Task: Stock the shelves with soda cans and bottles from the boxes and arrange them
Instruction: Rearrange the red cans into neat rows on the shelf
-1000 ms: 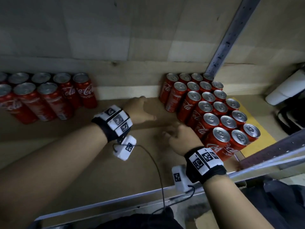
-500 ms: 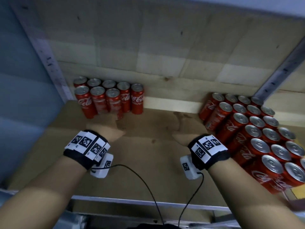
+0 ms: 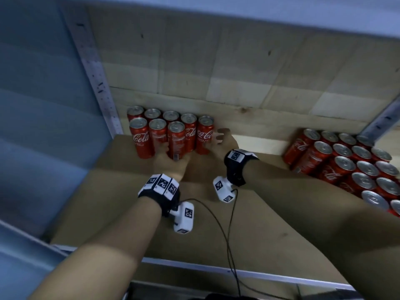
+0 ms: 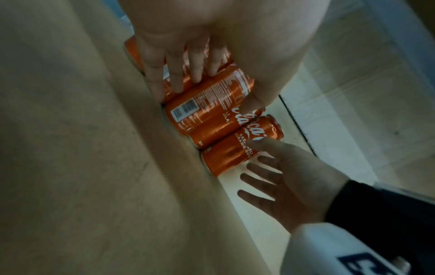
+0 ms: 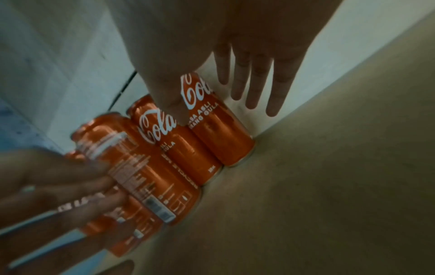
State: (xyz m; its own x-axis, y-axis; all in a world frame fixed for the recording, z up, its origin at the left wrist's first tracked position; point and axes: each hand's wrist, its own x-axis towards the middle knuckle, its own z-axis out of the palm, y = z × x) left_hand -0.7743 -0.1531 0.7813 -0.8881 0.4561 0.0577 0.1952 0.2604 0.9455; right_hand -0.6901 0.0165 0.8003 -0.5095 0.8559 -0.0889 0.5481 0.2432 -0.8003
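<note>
Cans upright in back-L corner of shelf (image 3: 121, 213); L hand (image 3: 171, 162) wraps front can w/ barcode (image 3: 176, 139), R hand (image 3: 223, 141) splayed flat beside end can (image 3: 205, 135), thumb touching, so the cluster sits betw. both hands, L nearer.

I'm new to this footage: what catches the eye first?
Two clusters of red cola cans on the wooden shelf: a small cluster at the back left, a bigger block on the right. The left hand grips a front can; the right hand touches the rightmost one.
</note>
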